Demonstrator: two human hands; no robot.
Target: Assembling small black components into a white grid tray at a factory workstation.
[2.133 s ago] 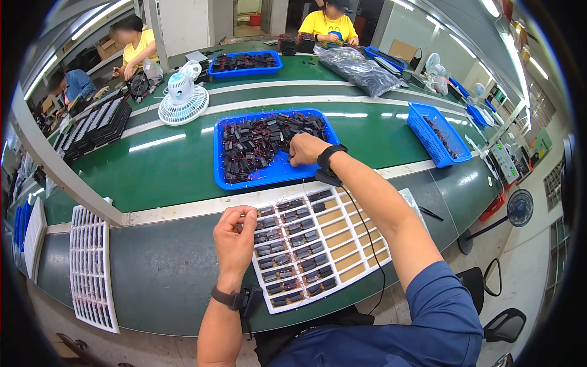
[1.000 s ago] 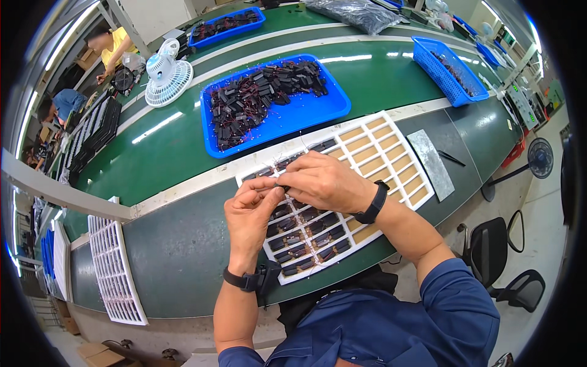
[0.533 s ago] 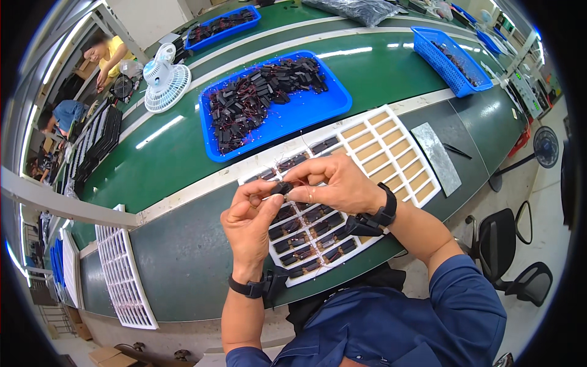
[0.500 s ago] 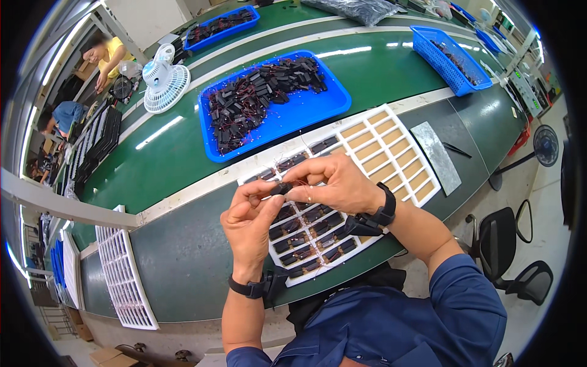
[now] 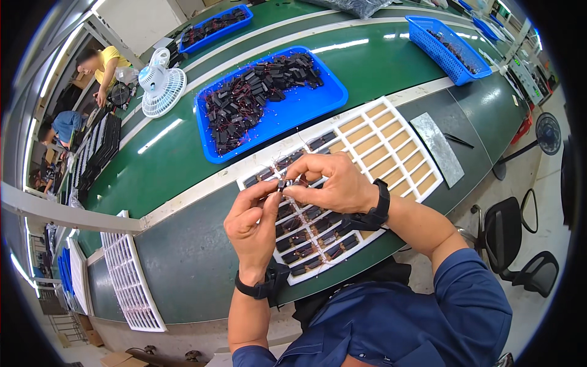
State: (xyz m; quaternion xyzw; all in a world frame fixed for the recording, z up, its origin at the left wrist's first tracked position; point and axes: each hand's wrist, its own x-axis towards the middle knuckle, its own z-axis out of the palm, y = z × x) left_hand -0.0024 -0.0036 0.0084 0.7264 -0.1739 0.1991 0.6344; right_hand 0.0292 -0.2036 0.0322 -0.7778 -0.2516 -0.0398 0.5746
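Between my fingertips is a small black part with thin wires (image 5: 282, 185), held just above a white grid tray (image 5: 386, 136). My left hand (image 5: 254, 217) pinches its left side with thumb and forefinger. From the right, my right hand (image 5: 333, 183) pinches at the wired end; the fingers partly hide it. Under my hands, many of the tray's left compartments hold similar black wired parts (image 5: 342, 246). The right-hand compartments show a bare tan bottom. Beyond the tray, a blue bin (image 5: 333, 101) holds a heap of the same black parts.
A metal plate (image 5: 438, 150) and black tweezers (image 5: 458, 140) lie right of the tray. Farther off are a blue basket (image 5: 446, 52), another blue bin (image 5: 215, 30) and a white fan (image 5: 162, 85). Another white grid tray (image 5: 131, 275) stands left. A person in yellow (image 5: 113, 61) works far left.
The black part has turned between my fingertips, and my hands have drawn slightly closer together. The whole view has shifted a little.
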